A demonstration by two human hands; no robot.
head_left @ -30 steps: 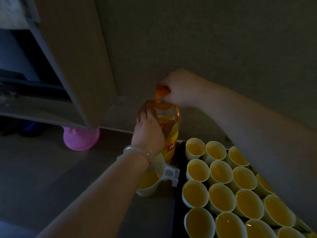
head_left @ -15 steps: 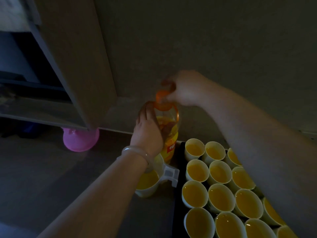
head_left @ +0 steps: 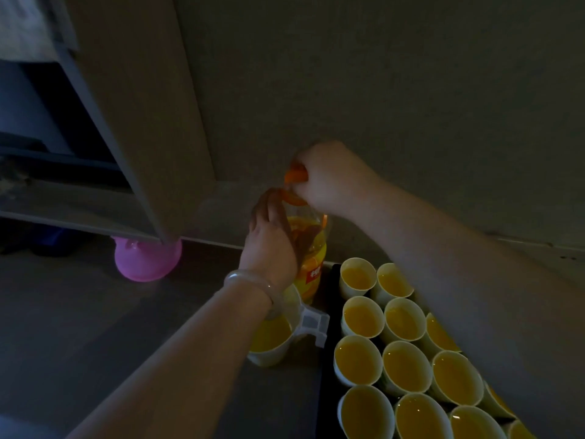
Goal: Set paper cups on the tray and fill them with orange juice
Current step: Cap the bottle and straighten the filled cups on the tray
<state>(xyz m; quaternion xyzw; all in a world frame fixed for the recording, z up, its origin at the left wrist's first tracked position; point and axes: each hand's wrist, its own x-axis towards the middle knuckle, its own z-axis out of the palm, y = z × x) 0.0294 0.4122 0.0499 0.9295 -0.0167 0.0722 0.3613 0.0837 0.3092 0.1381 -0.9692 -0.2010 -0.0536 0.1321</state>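
An orange juice bottle [head_left: 311, 255] stands upright on the counter by the wall, left of the dark tray [head_left: 327, 359]. My left hand [head_left: 269, 242] grips the bottle's shoulder and neck. My right hand [head_left: 329, 175] pinches the orange cap [head_left: 296, 176] at the top of the bottle. Several white paper cups [head_left: 405, 365] filled with orange juice stand packed in rows on the tray; my right forearm hides some of them. A white jug [head_left: 275, 337] with juice in it sits in front of the bottle, partly under my left wrist.
A pink funnel [head_left: 147, 263] lies on the counter at the left, under the edge of an open cabinet door [head_left: 136, 122]. The wall [head_left: 395, 90] rises close behind the bottle. Dark shelves show at the far left.
My right hand has closed round the orange cap again, after its fingers sat behind it half a second ago. My left hand and the bottle have stayed in place.
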